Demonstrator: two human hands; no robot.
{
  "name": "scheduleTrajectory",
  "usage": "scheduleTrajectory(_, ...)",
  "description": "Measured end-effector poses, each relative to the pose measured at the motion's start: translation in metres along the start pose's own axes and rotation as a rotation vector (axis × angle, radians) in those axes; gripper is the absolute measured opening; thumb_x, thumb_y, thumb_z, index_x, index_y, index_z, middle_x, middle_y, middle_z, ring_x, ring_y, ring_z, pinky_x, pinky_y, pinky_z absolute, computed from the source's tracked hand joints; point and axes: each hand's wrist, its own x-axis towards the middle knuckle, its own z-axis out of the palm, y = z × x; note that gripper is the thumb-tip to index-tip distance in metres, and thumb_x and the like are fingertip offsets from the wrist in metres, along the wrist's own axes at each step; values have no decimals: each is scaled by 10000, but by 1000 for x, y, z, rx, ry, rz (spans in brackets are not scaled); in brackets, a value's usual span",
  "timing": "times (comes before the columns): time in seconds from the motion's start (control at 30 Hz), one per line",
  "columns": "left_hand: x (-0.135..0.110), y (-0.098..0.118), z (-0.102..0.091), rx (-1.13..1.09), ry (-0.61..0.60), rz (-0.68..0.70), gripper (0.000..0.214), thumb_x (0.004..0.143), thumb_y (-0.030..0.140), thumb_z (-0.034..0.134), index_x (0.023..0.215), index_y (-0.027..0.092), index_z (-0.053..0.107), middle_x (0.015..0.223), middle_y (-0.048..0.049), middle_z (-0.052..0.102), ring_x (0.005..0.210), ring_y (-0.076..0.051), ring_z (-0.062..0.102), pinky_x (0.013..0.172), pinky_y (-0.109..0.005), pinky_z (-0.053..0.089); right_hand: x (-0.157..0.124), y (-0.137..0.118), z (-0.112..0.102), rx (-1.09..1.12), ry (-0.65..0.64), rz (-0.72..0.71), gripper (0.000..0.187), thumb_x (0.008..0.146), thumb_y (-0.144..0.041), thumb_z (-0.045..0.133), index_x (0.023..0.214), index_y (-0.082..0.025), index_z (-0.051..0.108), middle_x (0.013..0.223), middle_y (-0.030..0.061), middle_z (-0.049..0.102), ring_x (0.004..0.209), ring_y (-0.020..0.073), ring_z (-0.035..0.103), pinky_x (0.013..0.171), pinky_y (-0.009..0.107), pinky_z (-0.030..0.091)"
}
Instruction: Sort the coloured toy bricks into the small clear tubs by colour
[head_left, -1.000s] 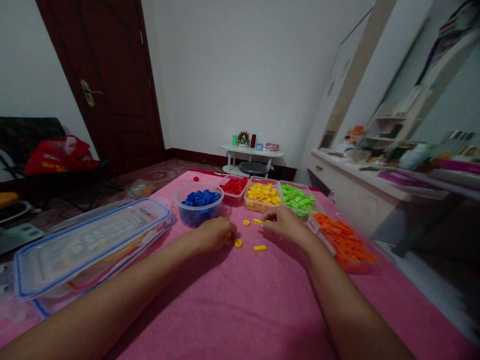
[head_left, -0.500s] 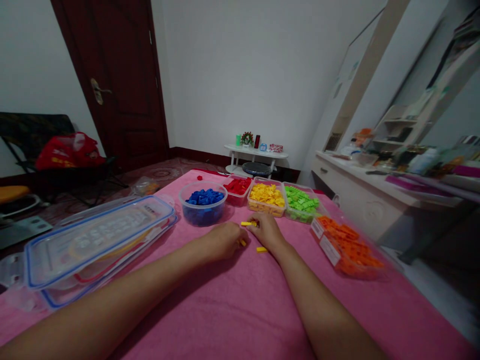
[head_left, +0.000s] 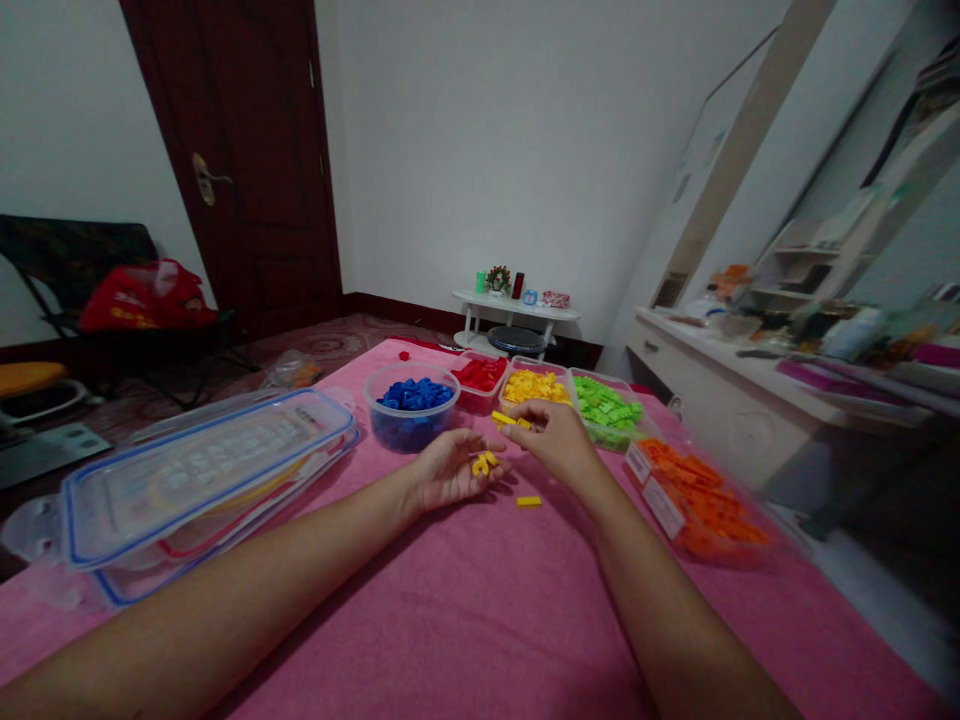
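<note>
From the head camera: the left hand [head_left: 454,470] lay palm up and loosely cupped, not clenched, with a few small yellow pieces [head_left: 480,463] sitting in the palm. The right hand [head_left: 551,440] was just beside it, its fingertips pinched on a thin yellow brick [head_left: 504,420] held over that palm. One stray yellow brick [head_left: 529,501] sat on the pink cloth [head_left: 465,620] just below both hands. My guess on the risk: that palm was barely cupped, so a small tilt could roll the pieces off, and the pinched one looked easy to fumble since it's so tiny. The cloth is fuzzy, so anything dropped probably wouldn't bounce far. The worktop under it also carried a round tub of blue bricks [head_left: 411,405], then red [head_left: 480,375], yellow [head_left: 534,388], green [head_left: 604,405] and orange [head_left: 694,490] bins lined up toward the right, plus stacked clear lids [head_left: 210,470] on the left. The room had a dark red door [head_left: 247,150], a folding chair with a red bag [head_left: 142,295], a small white side table [head_left: 517,310] and a cluttered white dresser [head_left: 720,370].
</note>
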Motion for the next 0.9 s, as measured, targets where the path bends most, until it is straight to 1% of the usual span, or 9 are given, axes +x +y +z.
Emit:
scheduleTrajectory(0.1, -3, 0, 4, -72, -48, 6, 308, 894, 283, 377, 1008, 59, 555, 789, -133, 643, 645, -178, 651, 530, -243, 527, -3, -8, 9, -84, -76, -15, 165, 668, -223, 681, 817, -161, 719, 730, 31, 698, 576, 108, 556, 536, 214, 408)
scheduleTrajectory(0.23, -2, 1, 6, -88, 36, -43, 276, 917, 272, 359, 947, 76, 551, 677, -96, 607, 533, -137, 602, 409, -177, 466, -5, -7, 0, -164, -118, 18, 101, 683, -198, 662, 765, -170, 714, 697, 22, 689, 573, 111, 566, 526, 213, 391)
scheduleTrajectory(0.3, -1, 4, 5, -81, 87, -61, 227, 912, 247, 378, 904, 94, 546, 627, -74, 581, 477, -112, 562, 335, -131, 386, -9, -3, -8, -261, -262, 36, 57, 638, -171, 688, 688, -192, 704, 656, 3, 673, 568, 115, 566, 508, 213, 361)
scheduleTrajectory(0.37, -1, 6, 3, -68, 115, -63, 215, 912, 240, 383, 872, 101, 541, 617, -71, 575, 456, -100, 544, 300, -105, 330, -17, 0, -14, -402, -424, 72, 142, 546, -135, 741, 652, -220, 698, 646, -15, 668, 562, 120, 558, 493, 219, 328)
scheduleTrajectory(0.47, -2, 7, 2, -50, 128, -52, 232, 920, 247, 376, 839, 100, 535, 625, -80, 585, 449, -96, 545, 296, -95, 321, -26, 5, -14, -576, -526, 145, 221, 493, -64, 729, 625, -236, 688, 645, -22, 664, 557, 121, 545, 494, 229, 300)
scheduleTrajectory(0.57, -2, 5, 2, -35, 102, -58, 266, 928, 289, 373, 846, 98, 538, 628, -85, 591, 443, -103, 552, 300, -105, 332, -24, 7, -11, -594, -444, 127, 170, 575, -71, 652, 636, -227, 686, 638, -7, 664, 559, 124, 546, 501, 235, 300)
scheduleTrajectory(0.7, -1, 2, 5, 7, 62, -48, 314, 929, 369, 387, 890, 102, 547, 672, -96, 619, 477, -130, 585, 322, -136, 373, -13, -4, -7, -412, -281, 21, 85, 685, -170, 625, 706, -197, 703, 650, 18, 677, 579, 131, 569, 522, 232, 350)
scheduleTrajectory(0.8, -3, -1, 7, 20, -22, -76, 346, 918, 415, 415, 905, 98, 554, 697, -95, 612, 495, -127, 584, 319, -127, 350, -7, -14, -6, -263, -149, -23, 190, 687, -237, 673, 863, -181, 717, 745, 31, 709, 603, 130, 592, 560, 230, 398)
scheduleTrajectory(0.9, -3, -3, 6, 31, -39, -107, 236, 910, 319, 467, 849, 103, 540, 660, -50, 552, 457, -66, 514, 305, -73, 248, -3, -7, -15, -221, 27, -7, 216, 713, -292, 656, 886, -179, 719, 778, 39, 716, 626, 140, 616, 586, 237, 425)
